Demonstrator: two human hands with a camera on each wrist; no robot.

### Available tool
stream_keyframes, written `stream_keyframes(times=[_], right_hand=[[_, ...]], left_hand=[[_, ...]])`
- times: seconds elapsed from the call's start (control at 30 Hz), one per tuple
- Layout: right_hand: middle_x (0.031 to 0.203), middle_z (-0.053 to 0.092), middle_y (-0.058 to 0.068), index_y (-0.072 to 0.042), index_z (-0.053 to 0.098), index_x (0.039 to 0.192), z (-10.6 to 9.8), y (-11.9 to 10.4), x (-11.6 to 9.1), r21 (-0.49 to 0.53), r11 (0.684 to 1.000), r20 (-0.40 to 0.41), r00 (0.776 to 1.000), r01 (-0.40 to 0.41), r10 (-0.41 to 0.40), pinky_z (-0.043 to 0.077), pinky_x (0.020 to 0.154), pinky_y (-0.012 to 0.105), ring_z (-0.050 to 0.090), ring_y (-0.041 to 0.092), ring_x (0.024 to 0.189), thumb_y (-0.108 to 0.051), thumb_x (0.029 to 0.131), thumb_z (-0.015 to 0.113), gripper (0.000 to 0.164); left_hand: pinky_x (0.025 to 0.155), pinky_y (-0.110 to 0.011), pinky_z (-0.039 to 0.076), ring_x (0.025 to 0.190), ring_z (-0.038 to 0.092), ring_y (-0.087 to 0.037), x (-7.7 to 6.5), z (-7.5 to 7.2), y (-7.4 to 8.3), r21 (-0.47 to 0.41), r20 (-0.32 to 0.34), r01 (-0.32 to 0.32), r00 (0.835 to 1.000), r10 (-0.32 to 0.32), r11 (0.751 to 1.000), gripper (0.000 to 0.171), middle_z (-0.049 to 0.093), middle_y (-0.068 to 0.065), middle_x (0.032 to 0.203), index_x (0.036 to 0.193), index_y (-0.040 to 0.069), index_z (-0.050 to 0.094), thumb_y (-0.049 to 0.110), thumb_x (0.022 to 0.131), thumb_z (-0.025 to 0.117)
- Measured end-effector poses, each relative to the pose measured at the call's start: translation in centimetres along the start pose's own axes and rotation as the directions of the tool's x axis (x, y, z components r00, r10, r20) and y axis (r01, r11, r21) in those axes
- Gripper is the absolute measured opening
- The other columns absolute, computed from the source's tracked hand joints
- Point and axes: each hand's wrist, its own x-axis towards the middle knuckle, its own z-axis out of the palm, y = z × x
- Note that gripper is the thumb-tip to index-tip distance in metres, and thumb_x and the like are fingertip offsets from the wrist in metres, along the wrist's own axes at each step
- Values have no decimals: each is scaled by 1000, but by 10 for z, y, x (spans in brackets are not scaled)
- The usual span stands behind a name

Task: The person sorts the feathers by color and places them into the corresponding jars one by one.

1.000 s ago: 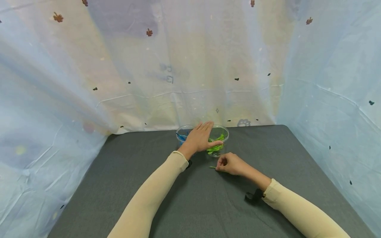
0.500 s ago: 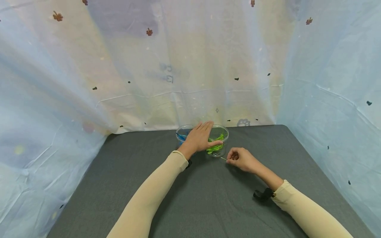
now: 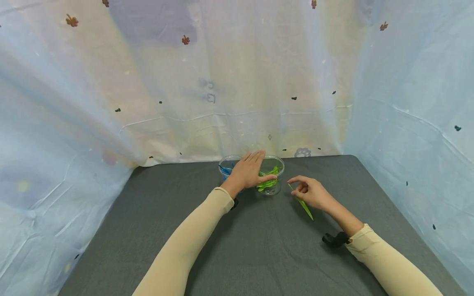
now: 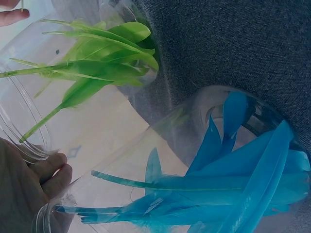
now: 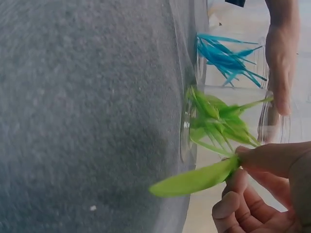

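Note:
My right hand (image 3: 312, 192) pinches a green feather (image 3: 305, 209) between thumb and fingers, just right of the jars. Its broad vane slants down toward me, while the thin quill end points up. Across the tops of two clear plastic jars lies my left hand (image 3: 247, 172), fingers straight and thumb spread over the right jar. Several green feathers (image 4: 104, 63) stand in the right jar (image 3: 283, 166), quills toward the mouth. The left jar (image 3: 220, 165) holds several blue feathers (image 4: 228, 189); in the head view the left hand partly covers it.
Both jars stand near the back edge of a table with a dark grey cloth (image 3: 237, 255). Behind and at both sides hangs a pale patterned curtain (image 3: 237, 82). A black strap (image 3: 335, 239) sits at the right wrist.
My right hand has moved right and a little away from me, lifting the green feather. The feather has turned from pointing left to slanting down with its vane showing. The left hand stays still.

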Motion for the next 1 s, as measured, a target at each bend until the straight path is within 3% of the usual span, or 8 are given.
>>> stream_keyframes(times=[0.3, 0.47, 0.77, 1.0], right_hand=[[86, 73, 11, -4, 68, 127, -8, 0, -1, 7, 1000, -120, 993, -17, 18, 50, 56, 30, 65, 15, 64, -5, 105, 70, 22], [80, 74, 3, -3, 68, 119, -13, 1, 1, 3, 1000, -208, 978, 0, 0, 50, 57, 28, 66, 15, 65, -8, 106, 69, 14], [91, 76, 11, -3, 75, 110, -28, -4, 4, 21, 998, -352, 935, 51, -41, 53, 63, 22, 69, 16, 75, -13, 107, 71, 12], [94, 71, 15, -2, 77, 111, -37, -14, 8, 44, 991, -458, 884, 124, -91, 47, 62, 18, 60, 13, 72, -10, 104, 74, 11]], left_hand=[[137, -38, 5, 166, 16, -18, -1, -1, 0, -14, -5, -1, 1000, 1, 1000, 111, 18, -5, 180, 174, 11, 15, 87, 97, 40], [136, -37, 5, 166, 16, -18, -1, -2, 1, -20, -4, -1, 1000, 1, 1000, 111, 17, -5, 180, 174, 12, 14, 87, 98, 39], [136, -37, 4, 166, 15, -18, -2, -2, 2, -8, 0, -6, 1000, 6, 1000, 111, 16, -5, 180, 174, 13, 10, 87, 98, 39], [136, -37, 4, 166, 14, -18, -1, -2, 0, -11, -1, -13, 1000, 13, 1000, 109, 15, -5, 180, 174, 13, 9, 86, 99, 39]])
